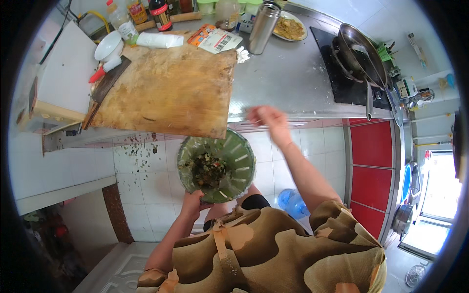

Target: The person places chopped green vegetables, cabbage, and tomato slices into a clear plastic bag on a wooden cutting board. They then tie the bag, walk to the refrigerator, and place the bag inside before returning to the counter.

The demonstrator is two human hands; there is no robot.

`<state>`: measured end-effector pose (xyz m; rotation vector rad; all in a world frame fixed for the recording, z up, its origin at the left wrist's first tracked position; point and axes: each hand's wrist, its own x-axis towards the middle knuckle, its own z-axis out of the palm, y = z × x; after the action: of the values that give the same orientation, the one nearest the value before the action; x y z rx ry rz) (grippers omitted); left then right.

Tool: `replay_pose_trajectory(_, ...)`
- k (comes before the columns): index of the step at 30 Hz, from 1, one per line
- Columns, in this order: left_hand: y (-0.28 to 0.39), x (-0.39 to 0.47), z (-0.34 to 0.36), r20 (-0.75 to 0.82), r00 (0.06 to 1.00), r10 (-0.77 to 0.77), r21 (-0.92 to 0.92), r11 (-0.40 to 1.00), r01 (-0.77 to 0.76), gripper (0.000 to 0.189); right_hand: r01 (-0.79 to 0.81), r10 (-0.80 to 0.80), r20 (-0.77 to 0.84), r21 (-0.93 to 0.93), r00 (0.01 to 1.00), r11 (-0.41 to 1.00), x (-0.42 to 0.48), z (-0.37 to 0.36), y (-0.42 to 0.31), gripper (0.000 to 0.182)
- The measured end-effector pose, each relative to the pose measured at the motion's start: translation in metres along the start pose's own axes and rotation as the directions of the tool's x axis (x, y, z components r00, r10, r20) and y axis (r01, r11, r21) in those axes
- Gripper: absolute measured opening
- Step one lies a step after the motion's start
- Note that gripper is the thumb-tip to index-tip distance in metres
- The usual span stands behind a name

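Observation:
My left hand (195,203) grips the near rim of a green plastic waste basket (240,175), lined with a clear bag and holding dark food scraps (210,170). The basket is held below the counter's front edge, under the corner of a worn wooden cutting board (165,88). My right hand (269,119), somewhat blurred, is in the air near the steel counter's edge, right of the board. Its fingers are bent, and whether they hold anything cannot be told. A cleaver (110,84) with a dark blade lies on the board's left side.
Scraps (141,157) are scattered on the tiled floor. Bottles, a white bowl (109,46), a steel flask (263,29) and a plate of food (291,27) stand along the counter's back. Pans (361,55) sit on the black cooktop at right. A blue water jug (293,203) lies on the floor.

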<state>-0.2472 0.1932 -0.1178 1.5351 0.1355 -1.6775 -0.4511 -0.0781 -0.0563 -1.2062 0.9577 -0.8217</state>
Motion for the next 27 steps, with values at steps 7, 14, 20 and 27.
replay_pose_trajectory(7,-0.036,0.017,0.069,0.011,0.997,-0.075,0.038,0.997,0.074,0.047,0.225,-0.187,-0.472,0.025,0.862,0.974,0.036,-0.171,-0.025,0.029)
replay_pose_trajectory(14,-0.071,0.02,0.165,0.008,0.999,-0.047,0.042,0.998,0.046,0.038,0.02,-0.021,-0.051,-0.031,0.998,0.999,0.007,-0.194,-0.023,0.026)
replay_pose_trajectory(20,-0.076,0.014,0.196,0.023,1.0,-0.001,0.038,0.999,0.001,0.029,0.168,-0.139,0.121,-0.273,0.983,0.947,0.004,-0.19,-0.028,0.023)
replay_pose_trajectory(27,-0.106,0.028,0.182,-0.005,0.998,0.063,0.0,0.998,-0.063,0.036,0.287,-0.285,0.09,-0.545,0.954,0.788,0.069,-0.109,-0.049,0.023)
